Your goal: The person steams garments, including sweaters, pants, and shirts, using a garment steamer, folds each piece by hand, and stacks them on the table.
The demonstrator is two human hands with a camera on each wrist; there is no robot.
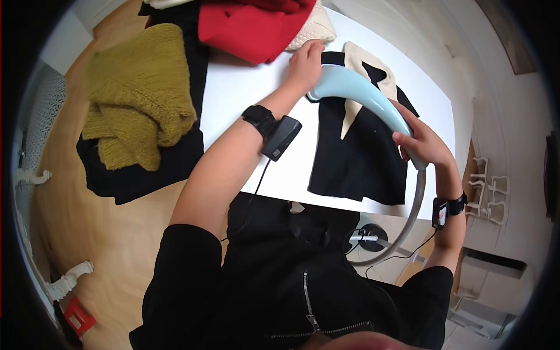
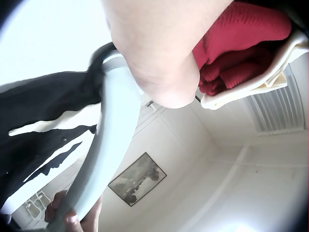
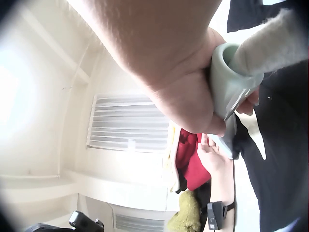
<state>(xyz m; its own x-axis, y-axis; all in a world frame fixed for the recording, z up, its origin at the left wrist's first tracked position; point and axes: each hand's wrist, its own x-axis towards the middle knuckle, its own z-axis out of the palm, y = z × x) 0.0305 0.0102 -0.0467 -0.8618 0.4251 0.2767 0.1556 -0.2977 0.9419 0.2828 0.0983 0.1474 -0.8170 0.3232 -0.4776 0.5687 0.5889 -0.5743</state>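
My right hand [image 1: 429,140] grips the handle end of a curved pale-blue garment steamer [image 1: 367,96], its fingers wrapped round it. The steamer's head lies over the upper left part of a black garment with a cream collar [image 1: 352,119]. From the handle runs a grey hose [image 1: 417,198]; its cloth-covered end shows in the right wrist view. My left hand [image 1: 306,67] is beside the steamer head, at the garment's upper edge, its fingers fairly straight in the right wrist view [image 3: 210,152]. The black garment [image 1: 361,169] is spread flat on the white table.
Folded red knitwear [image 1: 251,29] and a cream knit [image 1: 315,29] lie at the table's far side. To the left, a mustard sweater [image 1: 143,87] rests on dark clothing [image 1: 134,175]. The hose curves down past the table's front edge to a round black base [image 1: 372,236].
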